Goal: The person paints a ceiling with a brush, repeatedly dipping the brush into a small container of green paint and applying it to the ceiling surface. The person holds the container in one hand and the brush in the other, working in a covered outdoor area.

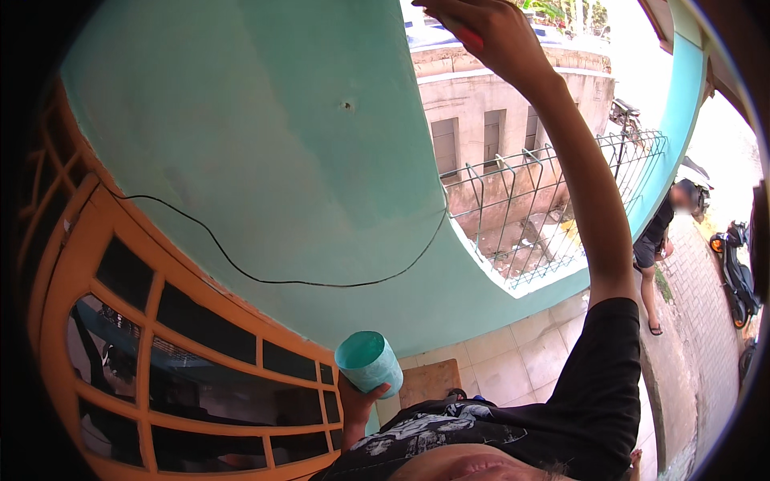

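Observation:
My left hand (358,401) is wrapped around a paint cup (381,369), held low near the wall. The cup is pale teal outside, with teal paint coating its inside. High at the top edge, my right hand (493,30) is closed on a red-handled tool (469,37). Most of that tool is hidden by my fingers or cut off by the frame, so its kind does not show. The teal wall (224,104) beside my raised arm has a darker, wet-looking patch near its right edge and a small hole in it.
A black cable (313,284) sags across the wall. An orange-framed glass door (148,353) stands at left, and a brown board (431,381) lies below on tiles. Green metal bars (513,184) fill the opening. At right are a person (656,232) and a motorbike (731,276).

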The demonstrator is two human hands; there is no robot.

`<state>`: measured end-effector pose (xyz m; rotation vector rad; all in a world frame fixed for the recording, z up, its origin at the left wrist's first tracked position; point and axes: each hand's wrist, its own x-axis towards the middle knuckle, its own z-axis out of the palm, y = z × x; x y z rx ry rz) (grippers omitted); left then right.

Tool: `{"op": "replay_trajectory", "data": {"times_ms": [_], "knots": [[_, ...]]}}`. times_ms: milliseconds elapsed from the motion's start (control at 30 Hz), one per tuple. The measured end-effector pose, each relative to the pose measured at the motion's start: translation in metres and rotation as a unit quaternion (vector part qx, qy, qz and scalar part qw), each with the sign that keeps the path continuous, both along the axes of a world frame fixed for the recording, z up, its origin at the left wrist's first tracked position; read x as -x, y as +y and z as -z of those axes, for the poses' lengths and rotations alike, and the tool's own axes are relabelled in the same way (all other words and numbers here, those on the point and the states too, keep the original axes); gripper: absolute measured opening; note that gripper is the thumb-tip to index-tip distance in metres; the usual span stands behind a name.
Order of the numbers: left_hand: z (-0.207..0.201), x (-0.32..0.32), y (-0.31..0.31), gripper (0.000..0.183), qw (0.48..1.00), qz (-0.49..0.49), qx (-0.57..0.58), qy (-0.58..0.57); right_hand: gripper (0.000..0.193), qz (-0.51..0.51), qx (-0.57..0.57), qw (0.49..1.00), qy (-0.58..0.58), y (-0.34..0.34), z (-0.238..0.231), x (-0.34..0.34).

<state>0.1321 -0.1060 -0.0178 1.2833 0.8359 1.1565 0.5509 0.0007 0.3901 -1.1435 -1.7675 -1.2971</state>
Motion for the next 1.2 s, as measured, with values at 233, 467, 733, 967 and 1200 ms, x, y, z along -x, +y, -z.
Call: {"op": "replay_trajectory", "data": {"times_ms": [233,467,733,967,1200], "knots": [[-0.013,-0.009,-0.003,0.096,1.000,-0.008,0.003,0.018,0.039,0.072,-0.004,0.997,-0.031,0.049,0.075,-0.008],[0.008,-0.002,0.003,0.097,1.000,-0.008,0.001,0.013,0.023,-0.023,0.119,0.993,0.003,0.006,0.136,-0.010],[-0.001,-0.010,0.000,0.095,1.000,-0.004,0.005,0.015,0.026,-0.072,-0.014,0.997,0.010,0.023,0.070,-0.031],[-0.004,-0.008,-0.004,0.096,0.999,-0.009,0.002,0.038,0.031,0.027,0.089,0.995,0.020,0.027,0.169,-0.006],[0.007,0.000,-0.004,0.098,0.999,-0.010,0.012,0.037,0.027,0.034,0.241,0.970,0.017,-0.014,0.236,-0.012]]}}
